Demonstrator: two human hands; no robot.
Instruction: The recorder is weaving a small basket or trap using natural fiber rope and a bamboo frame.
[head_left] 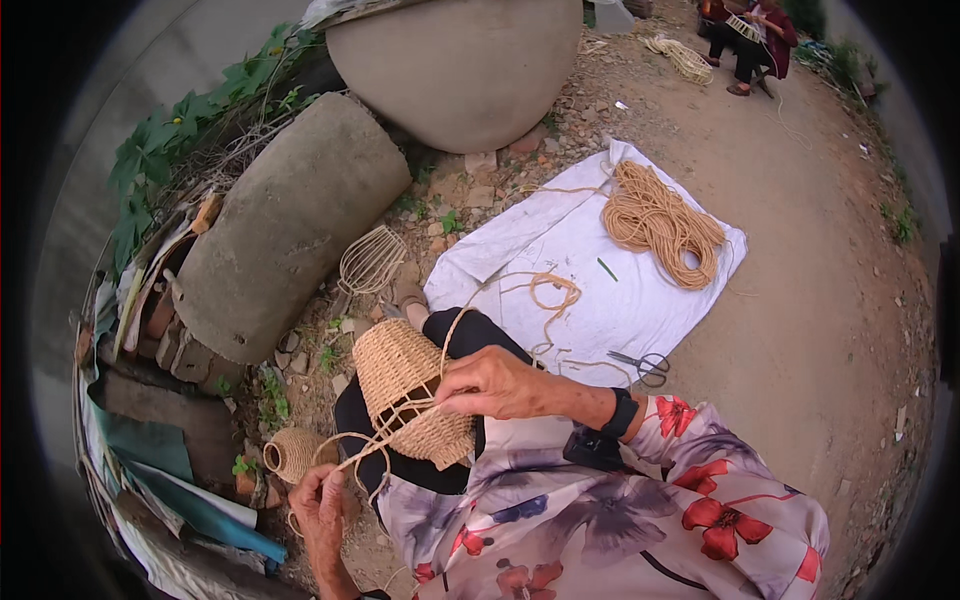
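A woven tan rope basket (396, 372) with bare frame ribs across a gap rests tilted on my lap. My right hand (491, 385) is at its upper right, thumb and fingers pinched on tan cord beside the ribs. Lower left, my left hand (322, 510) grips a strand of cord (352, 458) drawn out from the basket. A small round woven piece (290, 455) sits left of the basket. Loose cord runs from my lap to a large coiled rope hank (660, 225) on a white sheet (520, 235), where scissors (650, 366) lie.
An empty wire-like frame (372, 260) lies beside a broken concrete pipe (280, 230) and a large grey basin (450, 70). Rubble, plants and scrap sheeting line the left. At top right, a seated person (760, 50) holds a pale frame, near another frame (690, 62) on the dirt path.
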